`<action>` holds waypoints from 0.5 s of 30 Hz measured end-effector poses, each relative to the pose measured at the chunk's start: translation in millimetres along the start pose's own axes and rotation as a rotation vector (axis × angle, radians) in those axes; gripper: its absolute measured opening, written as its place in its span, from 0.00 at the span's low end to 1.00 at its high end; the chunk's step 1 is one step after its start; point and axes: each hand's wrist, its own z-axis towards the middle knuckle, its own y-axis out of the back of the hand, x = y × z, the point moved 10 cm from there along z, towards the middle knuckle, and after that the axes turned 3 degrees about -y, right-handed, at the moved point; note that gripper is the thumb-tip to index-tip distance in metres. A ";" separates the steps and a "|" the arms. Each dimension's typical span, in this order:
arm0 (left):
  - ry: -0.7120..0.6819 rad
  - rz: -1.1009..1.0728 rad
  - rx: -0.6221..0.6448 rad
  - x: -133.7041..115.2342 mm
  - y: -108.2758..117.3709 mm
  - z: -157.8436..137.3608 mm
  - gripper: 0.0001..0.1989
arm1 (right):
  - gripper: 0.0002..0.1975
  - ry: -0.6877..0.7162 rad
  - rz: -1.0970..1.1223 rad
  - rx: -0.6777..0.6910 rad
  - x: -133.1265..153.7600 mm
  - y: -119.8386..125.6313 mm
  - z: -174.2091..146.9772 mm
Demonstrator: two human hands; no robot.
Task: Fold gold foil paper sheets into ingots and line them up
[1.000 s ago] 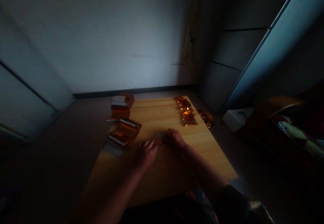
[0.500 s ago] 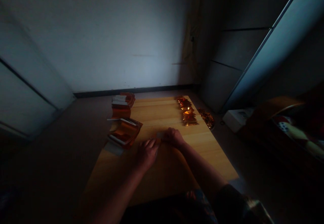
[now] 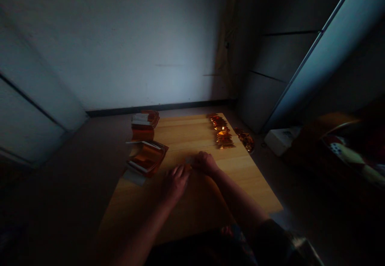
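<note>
Close together over the middle of the wooden table [image 3: 186, 131], both my hands are on a small piece of foil paper [image 3: 189, 160], with a pale and an orange part showing between them. My left hand [image 3: 177, 179] presses its closed fingers on the near-left side of the piece. Curled into a loose fist, my right hand [image 3: 205, 162] pinches the right end. The fingers cover most of the paper, and the dim light hides its folds. Left of my hands lies a stack of curled orange foil sheets [image 3: 152, 157] with pale backs.
Another curled foil stack [image 3: 144, 131] lies at the table's far left. Rows of folded shiny gold foil pieces [image 3: 225, 138] line the far right. More foil pieces [image 3: 245, 139] sit beyond the right edge. A white box [image 3: 278, 141] stands on the floor near the cabinet.
My left fingers have shifted slightly over the paper, while my right hand keeps nearly the same place. The whole view has moved a little.
</note>
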 end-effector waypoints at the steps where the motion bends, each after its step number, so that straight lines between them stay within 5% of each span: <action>1: -0.001 0.003 0.002 -0.8 0.8 -0.1 0.17 | 0.07 0.005 0.015 -0.003 -0.8 -0.2 0.1; 15: 0.024 0.002 0.022 -1.8 2.7 1.5 0.19 | 0.06 -0.001 0.161 -0.045 -11.5 -3.2 3.8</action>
